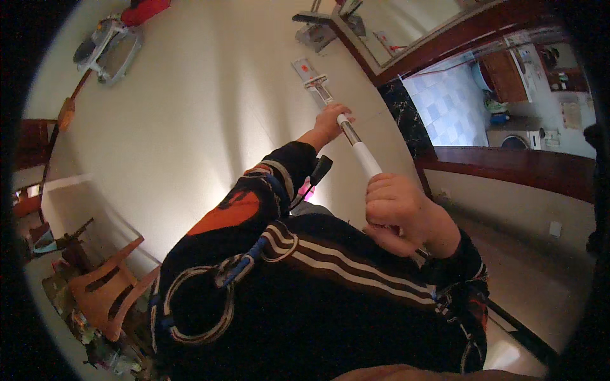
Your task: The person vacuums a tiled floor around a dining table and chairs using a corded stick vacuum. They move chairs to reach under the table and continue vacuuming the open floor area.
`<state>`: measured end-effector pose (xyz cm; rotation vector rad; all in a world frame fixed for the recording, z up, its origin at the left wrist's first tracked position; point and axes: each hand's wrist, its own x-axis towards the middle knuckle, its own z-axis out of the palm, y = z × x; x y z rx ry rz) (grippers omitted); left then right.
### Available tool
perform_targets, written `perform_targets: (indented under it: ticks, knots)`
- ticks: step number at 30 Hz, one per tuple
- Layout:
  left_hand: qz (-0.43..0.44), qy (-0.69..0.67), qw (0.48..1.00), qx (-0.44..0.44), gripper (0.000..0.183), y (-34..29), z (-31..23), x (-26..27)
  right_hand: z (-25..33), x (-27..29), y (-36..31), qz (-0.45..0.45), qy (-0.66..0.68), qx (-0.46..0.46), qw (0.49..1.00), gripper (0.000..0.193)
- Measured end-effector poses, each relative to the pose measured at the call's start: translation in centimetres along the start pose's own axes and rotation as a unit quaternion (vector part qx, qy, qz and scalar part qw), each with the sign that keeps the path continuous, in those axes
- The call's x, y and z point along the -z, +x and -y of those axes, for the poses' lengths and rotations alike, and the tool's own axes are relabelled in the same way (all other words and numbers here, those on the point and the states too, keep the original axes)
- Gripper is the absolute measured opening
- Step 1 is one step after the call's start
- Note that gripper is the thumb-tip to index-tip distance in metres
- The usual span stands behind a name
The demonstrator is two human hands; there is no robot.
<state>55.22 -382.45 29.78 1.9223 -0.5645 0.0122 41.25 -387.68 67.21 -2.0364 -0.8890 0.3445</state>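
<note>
A flat mop slants across the middle of the view, its white and metal pole [363, 156] running up and away from my body. My left hand [330, 122] is wrapped round the pole's upper part, not far from the mop head. Nearer to me, my right hand [406, 213] is closed round the lower part of the pole, palm side partly hidden. The rectangular grey-white mop head [308, 73] with a red mark lies against the pale floor [184, 108]. Dark sleeves with orange patches and cables cover my forearms.
A wooden chair [108, 292] stands at the lower left beside cluttered items. At the upper left are a grey-white wheeled frame [109, 51] and a red object [145, 11]. A dark-red wooden frame [508, 168] borders an opening at right, showing blue tiles [441, 101] and a front-loading washing machine [513, 141].
</note>
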Motion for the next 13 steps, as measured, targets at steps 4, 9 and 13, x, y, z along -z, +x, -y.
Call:
perform_targets:
  ticks: [4, 9, 13]
  knots:
    - [0.004, 0.037, 0.999, 0.019, 0.029, 3.5, -1.4, -5.6, -4.4, 4.1, -7.2, -0.15, 0.034, -0.015, 0.988, 0.022]
    - [0.05, 0.015, 0.998, -0.018, 0.028, 2.5, -4.1, -5.6, -3.4, 8.1, -7.9, -0.203, 0.2, 0.077, 0.956, 0.044]
    - [0.17, 0.031, 0.983, -0.063, 0.027, 5.6, -4.7, -6.0, -4.7, 13.2, -6.4, -0.047, 0.188, 0.114, 0.975, 0.052]
